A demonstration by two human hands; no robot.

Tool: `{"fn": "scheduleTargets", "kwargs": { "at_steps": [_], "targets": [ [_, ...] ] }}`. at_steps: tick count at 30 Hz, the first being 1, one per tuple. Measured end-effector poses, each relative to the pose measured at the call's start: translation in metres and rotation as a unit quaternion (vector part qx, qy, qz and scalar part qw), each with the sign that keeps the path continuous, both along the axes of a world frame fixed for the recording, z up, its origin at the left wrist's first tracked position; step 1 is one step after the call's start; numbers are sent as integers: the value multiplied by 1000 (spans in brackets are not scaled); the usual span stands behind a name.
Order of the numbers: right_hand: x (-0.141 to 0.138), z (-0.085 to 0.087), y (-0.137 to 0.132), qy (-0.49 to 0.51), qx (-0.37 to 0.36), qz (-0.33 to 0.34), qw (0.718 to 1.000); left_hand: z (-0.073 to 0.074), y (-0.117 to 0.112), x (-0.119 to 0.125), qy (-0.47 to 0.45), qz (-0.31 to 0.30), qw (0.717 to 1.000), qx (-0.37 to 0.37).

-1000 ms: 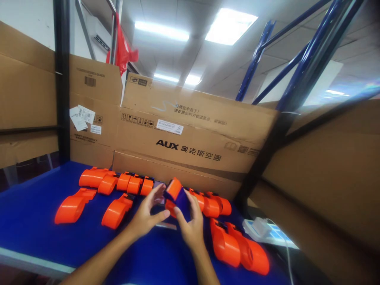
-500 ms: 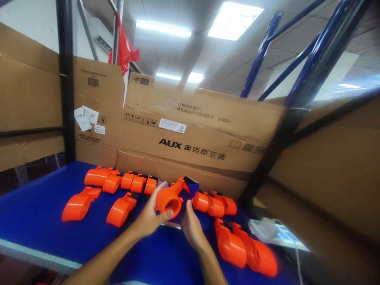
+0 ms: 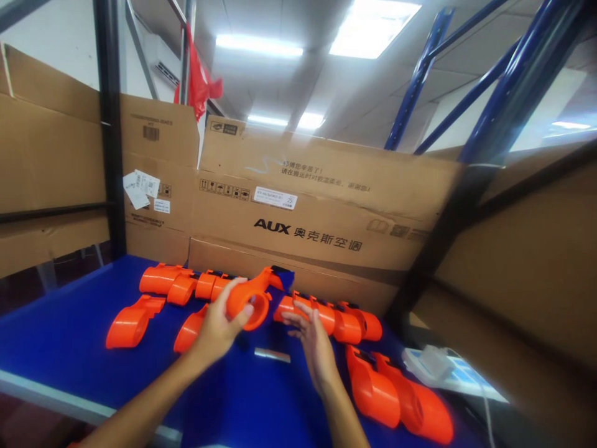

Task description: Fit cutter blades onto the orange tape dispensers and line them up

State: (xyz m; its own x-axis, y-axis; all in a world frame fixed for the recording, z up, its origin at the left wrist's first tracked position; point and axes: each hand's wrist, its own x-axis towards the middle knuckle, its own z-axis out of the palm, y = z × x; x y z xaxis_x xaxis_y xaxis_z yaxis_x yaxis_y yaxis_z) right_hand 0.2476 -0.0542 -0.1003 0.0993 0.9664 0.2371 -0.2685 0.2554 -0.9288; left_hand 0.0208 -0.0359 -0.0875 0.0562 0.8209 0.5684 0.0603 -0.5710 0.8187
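Observation:
My left hand [image 3: 221, 323] is closed around the ring of an orange tape dispenser [image 3: 242, 303], holding it raised over the blue tabletop [image 3: 196, 398]. The dispenser's dark and blue end points up and to the right. To its right, my right hand [image 3: 314, 339] is open, with fingers apart and nothing held. Behind those fingers lies an orange dispenser [image 3: 285, 308]; whether they touch it, I cannot tell. A small thin metallic strip [image 3: 272, 355] lies on the tabletop between my forearms.
More orange dispensers stand at the back left [image 3: 161, 279], front left [image 3: 127, 325], back right [image 3: 347, 326] and front right [image 3: 375, 395]. Cardboard panels [image 3: 224, 218] wall the back and sides. A dark post [image 3: 420, 274] rises at right, near a white device with a cable [image 3: 436, 364].
My left hand has moved left with the tape dispenser. My right hand has come away from it, its fingers spreading. The metallic strip is now more visible, and the view has shifted slightly.

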Motion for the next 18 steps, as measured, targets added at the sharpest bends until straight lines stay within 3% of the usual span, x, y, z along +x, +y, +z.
{"fn": "scheduleTargets", "kwargs": {
  "at_steps": [4,8,12,18],
  "targets": [
    [0,3,0,-3,12,-17,1000,23,-11,-76,155,158,974,43],
    [-2,6,-1,3,17,-26,1000,28,-22,-155,351,272,894,54],
    [-2,8,-6,7,14,-29,999,5,-31,-198,464,286,838,31],
    [1,8,-7,9,13,-34,999,-39,-24,-196,490,240,837,27]
  ]
}}
